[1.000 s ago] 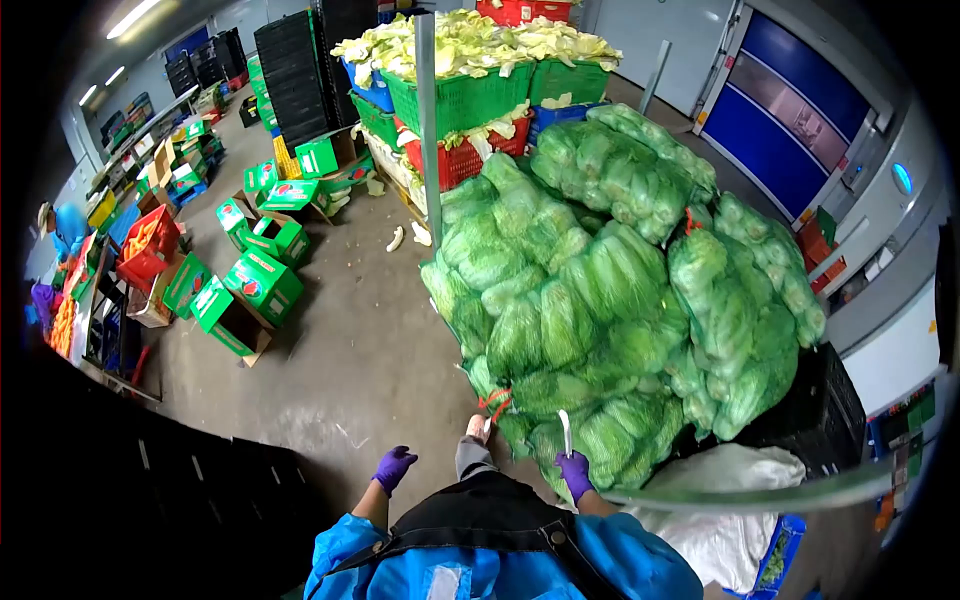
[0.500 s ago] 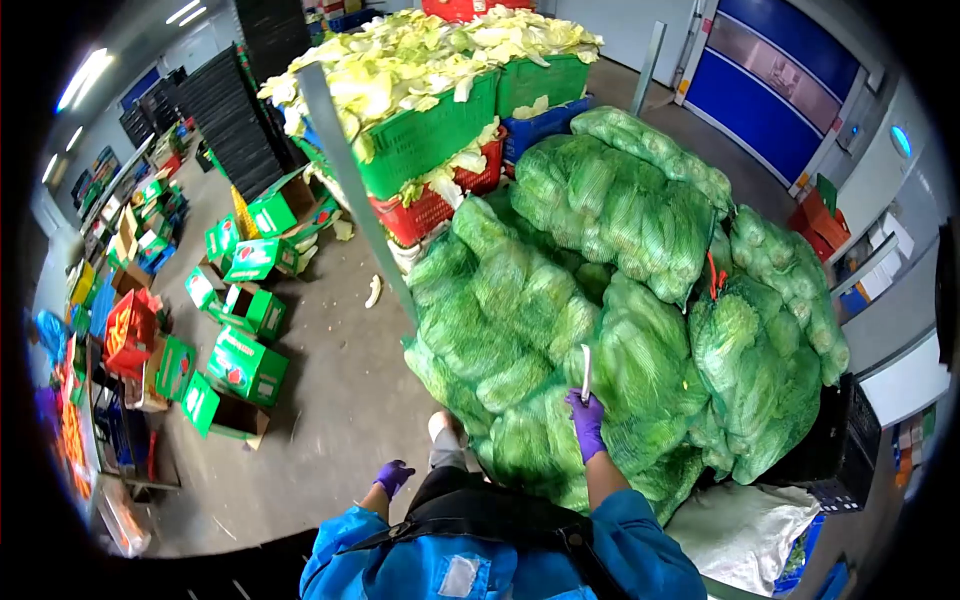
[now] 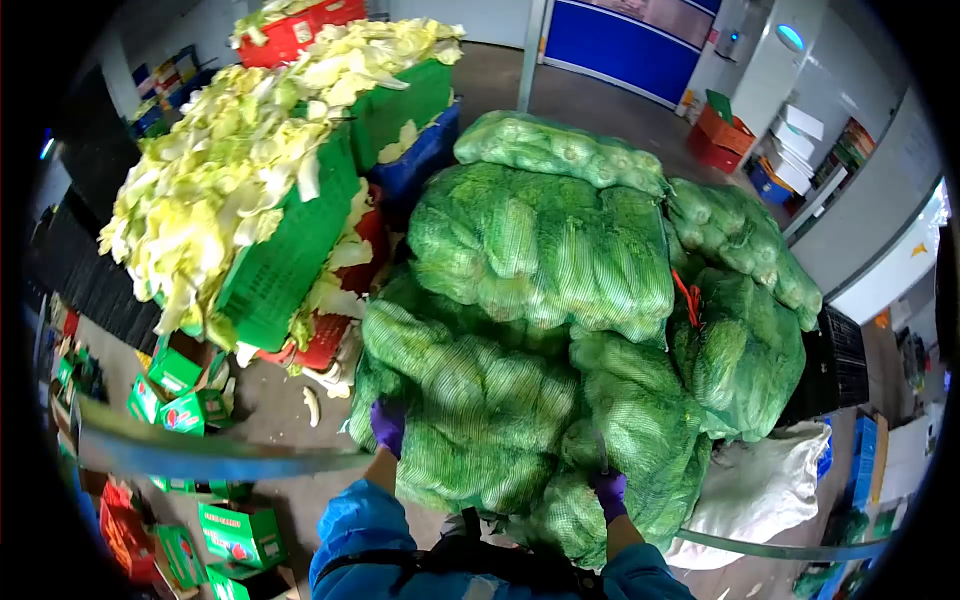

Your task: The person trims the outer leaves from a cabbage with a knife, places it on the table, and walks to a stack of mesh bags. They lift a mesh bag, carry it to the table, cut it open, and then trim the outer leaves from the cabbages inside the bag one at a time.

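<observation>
Green mesh sacks (image 3: 490, 385) packed with leafy heads that look like Chinese cabbage lie piled before me. My right hand (image 3: 610, 492), in a purple glove, is closed around a slim knife (image 3: 602, 452) that points away from me over the nearest sack. At the left side of the pile, my left hand (image 3: 387, 427), also gloved in purple, is against the mesh; its fingers are blurred and partly hidden. A large full sack (image 3: 545, 240) lies across the back of the heap. To the right, another sack (image 3: 745, 350) is tied with red string (image 3: 688, 295).
Stacked green crates (image 3: 290, 240) at the left overflow with loose pale leaves (image 3: 225, 170). A metal rail (image 3: 210, 440) crosses at lower left, near green cartons (image 3: 240, 535) on the floor. A white sack (image 3: 755, 500) and a black crate (image 3: 840, 360) stand at right.
My view has turned left and come closer to the pile. My left hand has moved from beside my body up to the sacks. The right hand still holds the knife, now lower over the mesh.
</observation>
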The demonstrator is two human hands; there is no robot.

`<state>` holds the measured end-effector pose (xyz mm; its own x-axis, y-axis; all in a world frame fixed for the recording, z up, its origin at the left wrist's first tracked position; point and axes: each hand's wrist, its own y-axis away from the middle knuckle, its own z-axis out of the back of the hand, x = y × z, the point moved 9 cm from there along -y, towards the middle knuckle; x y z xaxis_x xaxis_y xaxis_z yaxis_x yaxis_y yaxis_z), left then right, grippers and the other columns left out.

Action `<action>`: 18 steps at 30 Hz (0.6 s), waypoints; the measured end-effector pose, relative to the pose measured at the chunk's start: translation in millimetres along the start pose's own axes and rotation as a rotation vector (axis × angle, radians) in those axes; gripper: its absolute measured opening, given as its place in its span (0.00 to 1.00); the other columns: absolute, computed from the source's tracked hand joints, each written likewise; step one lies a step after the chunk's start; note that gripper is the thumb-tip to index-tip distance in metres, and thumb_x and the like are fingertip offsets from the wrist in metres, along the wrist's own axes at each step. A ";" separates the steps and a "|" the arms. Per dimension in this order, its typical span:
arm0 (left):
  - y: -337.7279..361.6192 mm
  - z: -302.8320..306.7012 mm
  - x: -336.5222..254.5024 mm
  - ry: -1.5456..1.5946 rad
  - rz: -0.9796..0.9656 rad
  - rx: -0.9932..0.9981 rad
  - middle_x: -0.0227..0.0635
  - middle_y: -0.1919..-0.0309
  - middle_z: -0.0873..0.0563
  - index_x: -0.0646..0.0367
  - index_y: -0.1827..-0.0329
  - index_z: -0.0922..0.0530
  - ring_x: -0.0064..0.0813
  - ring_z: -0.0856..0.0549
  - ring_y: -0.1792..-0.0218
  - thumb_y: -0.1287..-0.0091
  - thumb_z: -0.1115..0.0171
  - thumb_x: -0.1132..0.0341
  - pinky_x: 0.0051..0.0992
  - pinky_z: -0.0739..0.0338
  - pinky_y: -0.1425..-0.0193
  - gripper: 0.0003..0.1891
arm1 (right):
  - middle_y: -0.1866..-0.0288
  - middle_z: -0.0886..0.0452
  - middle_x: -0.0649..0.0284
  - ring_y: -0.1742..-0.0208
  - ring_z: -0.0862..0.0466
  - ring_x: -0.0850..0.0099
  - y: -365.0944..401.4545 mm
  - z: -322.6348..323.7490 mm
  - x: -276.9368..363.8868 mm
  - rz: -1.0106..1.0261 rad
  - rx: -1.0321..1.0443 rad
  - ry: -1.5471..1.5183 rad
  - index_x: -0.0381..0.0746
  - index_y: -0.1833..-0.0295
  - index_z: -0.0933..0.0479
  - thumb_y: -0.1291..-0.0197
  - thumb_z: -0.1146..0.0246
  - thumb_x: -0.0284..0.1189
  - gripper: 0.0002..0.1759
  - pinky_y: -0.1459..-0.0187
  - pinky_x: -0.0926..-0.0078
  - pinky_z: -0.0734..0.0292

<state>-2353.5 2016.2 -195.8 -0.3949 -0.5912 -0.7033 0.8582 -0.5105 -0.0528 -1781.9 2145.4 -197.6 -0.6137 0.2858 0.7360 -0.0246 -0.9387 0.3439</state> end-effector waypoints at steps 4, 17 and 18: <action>-47.0 -13.2 -1.3 -0.173 0.306 0.027 0.47 0.63 0.23 0.57 0.60 0.25 0.47 0.23 0.60 0.48 0.39 0.49 0.44 0.29 0.60 0.21 | 0.85 0.25 0.64 0.85 0.27 0.78 -4.6 4.5 -7.4 -0.078 -0.034 -0.077 0.35 0.75 0.24 0.55 0.37 0.24 0.04 0.83 0.75 0.33; -62.0 -39.6 -142.1 -0.093 -0.315 -0.116 0.49 0.38 0.35 0.61 0.44 0.32 0.49 0.35 0.40 0.48 0.38 0.58 0.45 0.43 0.39 0.28 | 0.85 0.24 0.62 0.85 0.24 0.76 0.7 4.2 9.0 -0.096 0.011 -0.144 0.35 0.75 0.25 0.51 0.40 0.26 0.06 0.83 0.75 0.30; -73.9 -46.8 -167.4 -0.009 -0.398 -0.122 0.51 0.39 0.34 0.63 0.44 0.32 0.50 0.35 0.40 0.47 0.39 0.57 0.46 0.42 0.39 0.29 | 0.85 0.24 0.62 0.85 0.24 0.76 0.0 2.9 9.3 -0.094 0.017 -0.140 0.35 0.75 0.25 0.51 0.40 0.26 0.06 0.83 0.75 0.30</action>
<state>-2335.5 2182.1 -107.4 -0.7062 -0.3680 -0.6049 0.6702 -0.6229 -0.4035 -1785.3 2148.6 -189.0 -0.4931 0.3971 0.7741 -0.0622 -0.9036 0.4239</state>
